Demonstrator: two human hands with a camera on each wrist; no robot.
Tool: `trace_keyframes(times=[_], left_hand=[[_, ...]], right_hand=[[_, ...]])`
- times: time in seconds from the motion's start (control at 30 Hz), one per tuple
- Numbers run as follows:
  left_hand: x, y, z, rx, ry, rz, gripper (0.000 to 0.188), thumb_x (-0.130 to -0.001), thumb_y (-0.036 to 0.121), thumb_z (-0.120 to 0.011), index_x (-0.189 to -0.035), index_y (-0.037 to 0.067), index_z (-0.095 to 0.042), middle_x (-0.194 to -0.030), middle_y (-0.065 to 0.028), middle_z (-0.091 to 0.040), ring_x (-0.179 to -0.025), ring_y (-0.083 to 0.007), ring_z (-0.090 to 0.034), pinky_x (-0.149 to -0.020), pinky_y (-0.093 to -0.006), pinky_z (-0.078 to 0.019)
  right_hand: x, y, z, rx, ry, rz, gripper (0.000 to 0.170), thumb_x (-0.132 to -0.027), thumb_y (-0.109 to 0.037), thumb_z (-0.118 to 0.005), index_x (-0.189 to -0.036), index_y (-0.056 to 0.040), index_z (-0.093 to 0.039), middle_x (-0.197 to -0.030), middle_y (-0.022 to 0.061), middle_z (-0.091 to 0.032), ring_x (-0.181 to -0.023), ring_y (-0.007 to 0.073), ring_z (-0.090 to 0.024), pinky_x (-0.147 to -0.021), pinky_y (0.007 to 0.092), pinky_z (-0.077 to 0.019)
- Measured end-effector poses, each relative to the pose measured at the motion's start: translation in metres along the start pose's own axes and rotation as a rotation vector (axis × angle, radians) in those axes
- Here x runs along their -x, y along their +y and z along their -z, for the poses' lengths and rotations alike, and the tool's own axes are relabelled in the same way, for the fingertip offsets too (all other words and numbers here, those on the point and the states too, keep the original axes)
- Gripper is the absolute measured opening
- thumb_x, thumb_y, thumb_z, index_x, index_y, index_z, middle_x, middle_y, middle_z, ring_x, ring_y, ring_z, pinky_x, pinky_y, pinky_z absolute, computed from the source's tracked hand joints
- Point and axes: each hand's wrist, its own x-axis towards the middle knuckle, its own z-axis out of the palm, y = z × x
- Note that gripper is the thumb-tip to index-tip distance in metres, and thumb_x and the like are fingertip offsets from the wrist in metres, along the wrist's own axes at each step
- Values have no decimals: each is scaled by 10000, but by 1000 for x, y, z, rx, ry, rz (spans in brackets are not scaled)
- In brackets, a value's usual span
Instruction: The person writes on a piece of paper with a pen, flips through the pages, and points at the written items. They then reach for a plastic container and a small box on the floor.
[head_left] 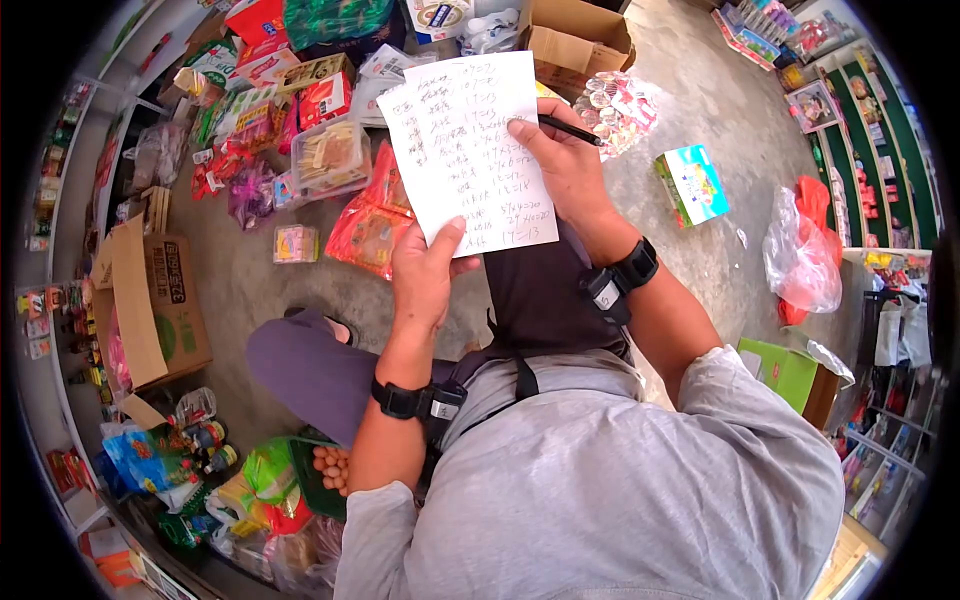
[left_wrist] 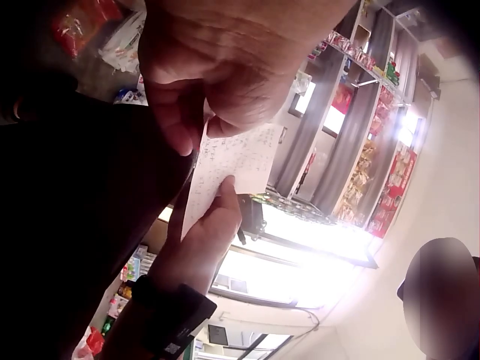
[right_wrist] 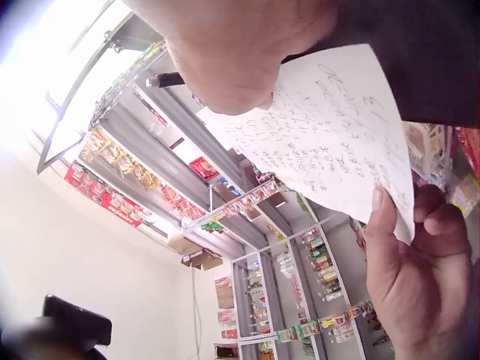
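Observation:
A white sheet of paper (head_left: 465,150) covered in handwritten lines and sums is held up in front of the person's lap. The left hand (head_left: 425,272) pinches its lower left corner, thumb on the written face and fingers behind. At the right edge, the right hand (head_left: 572,165) pinches the sheet with its thumb on top. A black pen (head_left: 570,129) sticks out from that same right hand, its end pointing right. In the right wrist view the paper (right_wrist: 330,127) spans between both hands, and the left hand (right_wrist: 420,277) shows its thumb on the writing.
Around the seated person lie a tub of wooden sticks (head_left: 330,158), red packets (head_left: 372,225), an open cardboard box (head_left: 185,300), brown eggs (head_left: 332,466) and a blue-green box (head_left: 692,186). A plastic bag (head_left: 803,255) lies at right. Stocked shelves (head_left: 868,150) line both sides.

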Motion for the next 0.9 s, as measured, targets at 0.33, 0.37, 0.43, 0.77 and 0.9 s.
trace_keyframes(times=[0.33, 0.37, 0.43, 0.77, 0.9], left_hand=[[-24, -24, -13, -38, -49, -69, 246, -982, 146, -618, -1149, -31, -653, -1040, -112, -727, -831, -156, -725, -682, -281, -606], [-28, -32, -8, -69, -45, -100, 250, -982, 144, -616, -1152, -35, -651, -1042, -115, -725, -832, -160, -725, -690, -287, -608], [-30, -36, -5, -87, -31, -113, 257, -978, 137, -625, -1157, -45, -658, -1053, -109, -722, -852, -146, -706, -722, -278, -581], [-26, -36, 1, -192, -44, -45, 230, -990, 171, -598, -1129, -1, -666, -994, -76, -723, -799, -143, -711, -659, -290, -597], [-25, -34, -1, -165, -41, -27, 210, -989, 174, -600, -1116, 23, -671, -986, -64, -725, -795, -137, -710, -645, -283, -594]], right_hand=[[12, -7, 38, 205, 218, 301, 201, -963, -36, -614, -1157, 18, -618, -965, 84, -722, -856, 115, -661, -794, 265, -529], [13, -8, 40, 273, 272, 429, 213, -971, -34, -603, -1175, 23, -615, -973, 89, -723, -866, 122, -669, -808, 269, -532], [29, -35, 31, 372, 141, 457, 254, -978, -25, -592, -1226, 27, -609, -986, 101, -727, -883, 130, -677, -815, 274, -535], [76, -3, 2, 495, -185, 351, 114, -892, -49, -711, -998, -7, -711, -918, 94, -727, -781, 133, -669, -700, 269, -537], [79, 3, 5, 532, -155, 248, 111, -850, -35, -719, -958, -24, -695, -864, 77, -705, -721, 150, -653, -648, 284, -525]])
